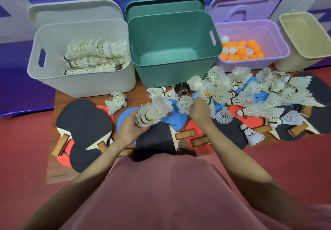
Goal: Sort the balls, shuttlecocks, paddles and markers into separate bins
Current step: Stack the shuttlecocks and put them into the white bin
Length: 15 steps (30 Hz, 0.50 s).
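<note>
Now white bin (53, 79) holds shuttlecocks (95, 56), purple bin (279, 40) balls (241, 50); both hands grasp shuttlecocks.

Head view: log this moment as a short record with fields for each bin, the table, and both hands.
white bin: stacked shuttlecocks lying inside
green bin: nothing visible inside
purple bin: orange and white balls
beige bin: contents not visible
table: paddles with loose shuttlecocks scattered over them, mostly on the right
left hand: holds a stack of shuttlecocks
right hand: reaching into the pile, fingers at a single shuttlecock
markers: none seen
</note>
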Each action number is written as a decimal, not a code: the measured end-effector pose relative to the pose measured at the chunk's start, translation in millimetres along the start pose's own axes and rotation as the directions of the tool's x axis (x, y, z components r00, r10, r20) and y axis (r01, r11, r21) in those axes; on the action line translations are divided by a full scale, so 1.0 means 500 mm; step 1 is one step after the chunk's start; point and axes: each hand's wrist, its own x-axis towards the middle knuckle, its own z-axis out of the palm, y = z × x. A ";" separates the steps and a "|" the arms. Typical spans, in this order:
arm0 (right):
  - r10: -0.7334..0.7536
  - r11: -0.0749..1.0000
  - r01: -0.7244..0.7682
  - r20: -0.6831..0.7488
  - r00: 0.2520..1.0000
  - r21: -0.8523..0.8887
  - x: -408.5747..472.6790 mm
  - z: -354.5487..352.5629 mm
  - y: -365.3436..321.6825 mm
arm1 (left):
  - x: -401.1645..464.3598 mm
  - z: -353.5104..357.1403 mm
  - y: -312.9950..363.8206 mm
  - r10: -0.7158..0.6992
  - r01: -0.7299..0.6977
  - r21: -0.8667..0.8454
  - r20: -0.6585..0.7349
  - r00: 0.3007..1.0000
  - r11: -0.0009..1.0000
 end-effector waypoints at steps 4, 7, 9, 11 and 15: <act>-0.110 0.946 0.144 -0.129 0.985 0.292 -0.018 -0.043 0.017 | 0.005 0.000 -0.004 0.015 -0.015 0.014 0.004 1.000 1.000; -0.171 0.749 0.252 -0.189 0.967 0.613 -0.038 -0.087 0.009 | 0.007 0.003 -0.006 0.029 -0.030 0.011 0.025 0.999 1.000; -0.231 0.696 0.261 -0.136 0.964 0.669 -0.051 -0.108 -0.002 | 0.010 0.006 -0.003 0.045 -0.045 0.003 0.038 0.998 0.999; -0.311 0.730 0.289 -0.075 0.947 0.619 -0.061 -0.113 -0.011 | 0.012 0.009 0.000 0.066 -0.066 0.002 0.042 0.997 0.998; -0.395 0.840 0.349 0.026 0.918 0.416 -0.083 -0.093 -0.038 | 0.014 0.014 0.013 0.089 -0.089 0.008 0.055 0.995 0.996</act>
